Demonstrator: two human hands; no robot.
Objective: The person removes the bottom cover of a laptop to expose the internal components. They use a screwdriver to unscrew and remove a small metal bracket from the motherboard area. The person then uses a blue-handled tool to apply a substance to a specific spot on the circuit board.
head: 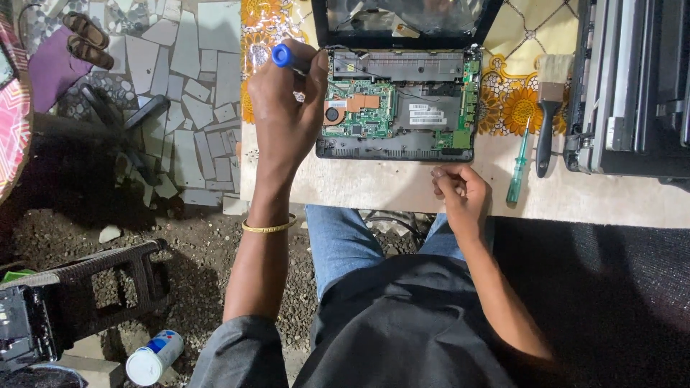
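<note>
Laptop: opened black laptop base [399, 136] with bare green circuit board, on the pale counter [374, 187]
Left hand [286, 108]: grip wrapped around blue-handled screwdriver [284, 56], at laptop's left corner
Right hand [460, 190]: curled loosely on counter edge, holding nothing visible
Nearby: green screwdriver [517, 167], black-handled paintbrush [548, 118]

Two small white rectangular labels [427, 113] sit side by side on the opened laptop's board. The laptop screen [402, 18] stands behind, dark and black-framed. A white-and-blue can [154, 357] lies on the ground, lower left.
</note>
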